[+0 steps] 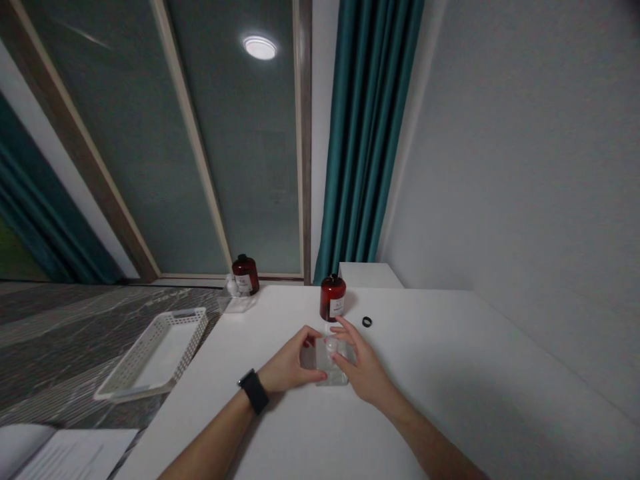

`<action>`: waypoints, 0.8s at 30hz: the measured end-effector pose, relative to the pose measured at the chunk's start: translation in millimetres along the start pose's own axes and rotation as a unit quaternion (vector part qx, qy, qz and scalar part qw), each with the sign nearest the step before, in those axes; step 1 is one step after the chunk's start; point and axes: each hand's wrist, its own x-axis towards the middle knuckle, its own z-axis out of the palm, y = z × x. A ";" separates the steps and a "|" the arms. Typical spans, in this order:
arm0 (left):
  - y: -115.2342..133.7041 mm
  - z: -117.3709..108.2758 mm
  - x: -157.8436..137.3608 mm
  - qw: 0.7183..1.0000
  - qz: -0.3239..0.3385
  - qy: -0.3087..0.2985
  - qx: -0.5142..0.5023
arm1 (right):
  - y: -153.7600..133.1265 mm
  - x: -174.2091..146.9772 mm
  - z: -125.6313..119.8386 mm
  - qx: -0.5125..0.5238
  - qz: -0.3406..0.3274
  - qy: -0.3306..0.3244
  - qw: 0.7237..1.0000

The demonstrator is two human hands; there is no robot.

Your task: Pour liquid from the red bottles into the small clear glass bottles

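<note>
**Clear container (334,379): handling and hold points**

Location: the container rests on the white desk (425,413), between the two hands, just in front of the nearer dark red bottle (327,300).

Hand state: the left hand (283,365) spans the container's left side, its fingers set wide, with the thumb at the near edge. The right hand (367,373) has its thumb and fingers curved around a clear round piece (331,344) at the container; whether they press on it cannot be told.

Handling: the material appears to be glass or hard plastic; treat it as stiff, smooth, slippery and possibly fragile. Weight is probably moderate. Hold the body by opposite sides, low down; take the round piece at its widest part.

Containers: any contents of the container cannot be made out. The farther red bottle (253,275) stands at the desk's far left; neither bottle's fill level is legible. A perforated white basket (189,347) shows a pale inner floor.
</note>
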 end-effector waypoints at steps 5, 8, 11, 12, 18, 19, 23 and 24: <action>-3.4 -7.3 1.1 1.000 0.008 -0.029 -0.005 | 0.1 1.5 -1.7 0.015 0.003 -0.046 0.999; -4.5 -7.0 0.8 1.000 0.008 -0.021 -0.003 | 0.7 2.2 -1.3 0.007 0.009 -0.046 0.999; -5.2 -3.5 0.3 1.000 0.005 -0.006 0.001 | 3.0 2.1 0.5 -0.015 0.006 -0.030 0.999; -5.3 -2.1 0.1 1.000 0.004 -0.003 -0.001 | 4.2 1.8 1.7 -0.022 0.003 -0.022 1.000; -3.9 2.6 -0.5 1.000 0.012 0.021 -0.005 | 11.0 -0.2 11.4 -0.041 -0.013 0.048 0.998; -3.9 2.3 -0.4 1.000 0.011 0.022 0.000 | 10.9 0.1 11.8 -0.033 -0.007 0.053 0.998; -5.9 -1.2 1.1 1.000 0.004 -0.004 0.006 | 7.5 3.2 6.0 -0.003 0.004 0.020 1.000; -6.9 -2.1 1.6 1.000 0.004 -0.010 0.003 | 6.4 4.1 3.3 0.004 0.003 0.006 1.000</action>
